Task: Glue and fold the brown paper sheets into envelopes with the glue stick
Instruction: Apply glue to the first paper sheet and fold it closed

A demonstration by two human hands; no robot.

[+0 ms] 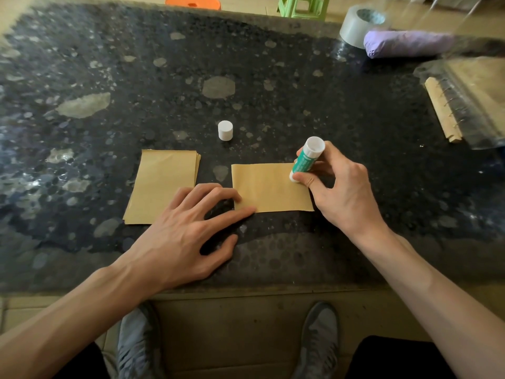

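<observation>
Bottom of frame: two grey shoes [318, 340] on the floor under the desk [273, 91] edge, with both bare forearms reaching up into the picture from the lower corners.

Left grip [188, 228], centre-left: released, fingers spread and mostly straight. Index and middle fingertips press on the lower left corner of the single brown sheet [270, 190]; the thumb lies on the desk below it.

Right grip [336, 187], centre-right: clenched round the glue stick [306, 160], pinching it between thumb and fingers. The stick is tilted, top leaning up and to the right. Its lower end touches the sheet close to the right edge, near the upper right corner.

The sheet lies flat at mid-frame, long side across.

A stack of brown sheets [161, 184] sits just left of it, apart from it and partly under the left grip's wrist side, with the edges slightly fanned at the top right.

The white cap [225, 129] stands upright on the desk above the gap between stack and sheet, touching neither.

Upper right: a grey tape roll [360, 24] with a purple bundle [410, 43] against it.

Right edge: a clear plastic bag [470, 99] with brown paper inside.

Top edge, beyond the desk: an orange stool [192, 1] and a green stool [303, 6], both cropped.

The desk surface is dark and mottled, with pale worn patches.
</observation>
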